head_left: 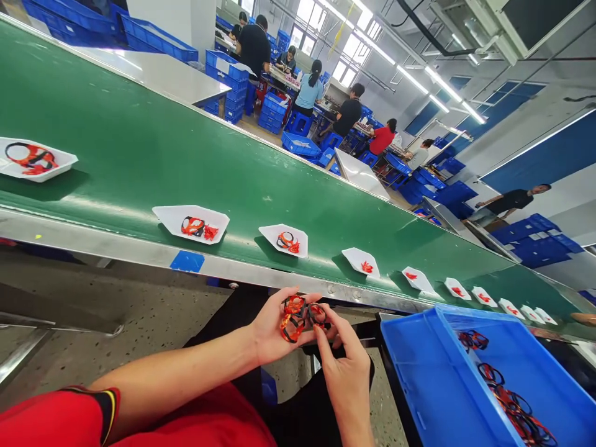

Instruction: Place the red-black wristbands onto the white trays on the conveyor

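My left hand is turned palm up, cupped around a few red-orange and black ring-shaped plastic pieces. Thumb and fingers of my right hand pinch another such ring piece right beside them, close to the left fingertips. Both hands are above my lap, just before the near edge of the green conveyor belt. On the belt, white boat-shaped trays stand in a row. The tray and the tray hold a ring piece and small red parts; the tray shows only red parts.
At right, a blue bin contains more loose ring pieces. A metal rail with a blue patch edges the belt. Beyond it are a white table, stacked blue crates and several people at benches.
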Action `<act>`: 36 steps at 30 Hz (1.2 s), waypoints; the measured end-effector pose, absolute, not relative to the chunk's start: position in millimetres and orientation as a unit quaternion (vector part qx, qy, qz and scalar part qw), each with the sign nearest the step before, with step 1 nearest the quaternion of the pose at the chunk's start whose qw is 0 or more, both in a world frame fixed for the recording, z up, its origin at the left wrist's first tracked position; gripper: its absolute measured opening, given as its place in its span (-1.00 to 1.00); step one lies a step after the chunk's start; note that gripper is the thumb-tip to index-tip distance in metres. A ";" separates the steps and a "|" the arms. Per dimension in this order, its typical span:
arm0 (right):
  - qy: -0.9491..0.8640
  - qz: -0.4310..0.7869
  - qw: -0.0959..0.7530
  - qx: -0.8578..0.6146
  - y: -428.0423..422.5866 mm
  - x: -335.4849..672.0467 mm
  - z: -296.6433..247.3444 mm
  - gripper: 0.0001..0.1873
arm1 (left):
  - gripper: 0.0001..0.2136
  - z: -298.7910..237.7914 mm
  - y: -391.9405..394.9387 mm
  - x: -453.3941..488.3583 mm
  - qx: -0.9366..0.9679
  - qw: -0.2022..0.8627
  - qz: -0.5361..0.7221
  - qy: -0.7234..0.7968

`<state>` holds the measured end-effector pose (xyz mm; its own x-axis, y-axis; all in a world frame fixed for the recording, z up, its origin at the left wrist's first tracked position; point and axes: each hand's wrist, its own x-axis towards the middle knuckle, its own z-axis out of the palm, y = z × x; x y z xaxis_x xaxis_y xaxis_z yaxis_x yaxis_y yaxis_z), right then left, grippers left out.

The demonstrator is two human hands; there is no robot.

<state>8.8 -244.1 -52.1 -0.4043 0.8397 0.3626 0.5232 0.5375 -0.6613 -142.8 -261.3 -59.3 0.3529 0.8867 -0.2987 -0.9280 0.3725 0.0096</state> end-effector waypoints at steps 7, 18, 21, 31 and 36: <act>-0.780 0.121 0.427 -0.442 -248.3 14.5 -49.3 -0.43 | -0.72 -69.0 -261.0 -140.4 -0.053 0.839 0.505 0.193; -0.853 -0.001 0.371 -0.368 -244.0 16.1 -51.4 -0.38 | -0.81 -68.9 -262.8 -137.5 0.095 0.824 0.502 0.247; -0.835 0.049 0.405 -0.369 -247.0 12.6 -51.0 -0.43 | -0.82 -71.9 -261.9 -138.1 0.112 0.821 0.509 0.232; -0.641 0.438 0.362 -0.516 -243.4 9.7 -52.6 -0.49 | -0.85 -75.1 -261.6 -139.7 0.133 0.843 0.496 0.162; -0.563 0.539 0.369 -0.506 -235.6 2.9 -55.3 -0.60 | -0.85 -76.1 -262.1 -142.6 0.174 0.861 0.460 0.127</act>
